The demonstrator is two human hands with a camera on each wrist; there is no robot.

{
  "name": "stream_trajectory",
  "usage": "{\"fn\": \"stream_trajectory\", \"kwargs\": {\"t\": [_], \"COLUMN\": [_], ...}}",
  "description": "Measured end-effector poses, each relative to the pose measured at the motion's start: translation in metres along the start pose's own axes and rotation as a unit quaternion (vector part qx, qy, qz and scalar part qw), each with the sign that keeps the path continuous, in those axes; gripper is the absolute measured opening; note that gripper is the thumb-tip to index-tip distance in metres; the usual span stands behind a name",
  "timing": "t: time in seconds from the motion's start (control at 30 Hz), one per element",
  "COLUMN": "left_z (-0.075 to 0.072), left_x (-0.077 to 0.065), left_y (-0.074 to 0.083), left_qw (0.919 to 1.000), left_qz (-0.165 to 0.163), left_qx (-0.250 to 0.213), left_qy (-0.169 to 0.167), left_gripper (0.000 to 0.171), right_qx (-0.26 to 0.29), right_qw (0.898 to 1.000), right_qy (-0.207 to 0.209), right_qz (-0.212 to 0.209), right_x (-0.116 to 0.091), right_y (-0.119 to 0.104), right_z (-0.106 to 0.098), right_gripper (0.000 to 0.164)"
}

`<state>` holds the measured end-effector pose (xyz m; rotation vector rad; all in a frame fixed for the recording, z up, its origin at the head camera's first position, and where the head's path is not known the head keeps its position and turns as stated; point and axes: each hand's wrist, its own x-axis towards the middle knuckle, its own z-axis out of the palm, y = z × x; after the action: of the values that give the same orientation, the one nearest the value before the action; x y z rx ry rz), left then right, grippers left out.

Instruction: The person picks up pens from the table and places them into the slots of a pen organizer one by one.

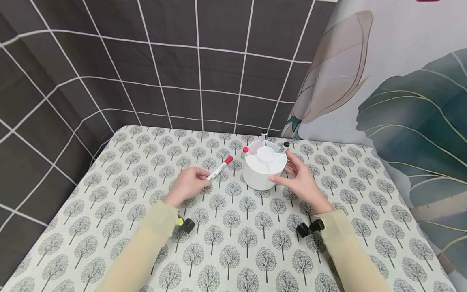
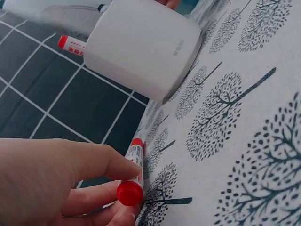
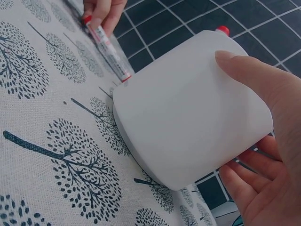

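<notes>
Between thumb and fingers, my left hand [image 1: 187, 184] pinches a white marker with a red cap [image 1: 219, 168], low over the tablecloth and tilted toward the far right. The left wrist view shows the red end of this marker [image 2: 130, 193] below the thumb. To its right stands a round white pen organizer [image 1: 257, 180] with a divided top. My right hand [image 1: 300, 180] grips its side, thumb at the front and fingers round the right. A red-capped marker [image 1: 246, 151] and two black-capped markers [image 1: 264, 137] stand in the organizer's compartments.
A tablecloth with printed trees [image 1: 230, 243] covers the table. Behind it hangs a dark curtain with a white grid [image 1: 175, 65], and a leaf-patterned curtain [image 1: 401, 113] hangs at the right. Small black cameras [image 1: 187, 225] are strapped at both wrists.
</notes>
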<state>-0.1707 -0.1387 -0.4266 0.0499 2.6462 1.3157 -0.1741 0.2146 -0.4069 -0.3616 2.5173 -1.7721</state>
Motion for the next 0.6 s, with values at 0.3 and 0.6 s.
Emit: {"fn": "stream_trajectory", "kwargs": {"t": [0.3, 0.6], "left_z": [-0.008, -0.013], "left_x": [-0.002, 0.002], "left_y": [0.0, -0.002], "left_qw": [0.9989, 0.9922], "left_qz": [-0.014, -0.044], "left_qx": [-0.044, -0.111], "left_qy": [0.012, 0.038], "left_gripper": [0.031, 0.031], "right_qx": [-0.007, 0.0], "right_qw": [1.0, 1.0], "right_qy": [0.005, 0.004], "right_qz": [-0.004, -0.001], "right_x": [0.0, 0.0], "right_y": [0.0, 0.001], "right_z": [0.001, 0.001], "right_gripper": [0.106, 0.105]}}
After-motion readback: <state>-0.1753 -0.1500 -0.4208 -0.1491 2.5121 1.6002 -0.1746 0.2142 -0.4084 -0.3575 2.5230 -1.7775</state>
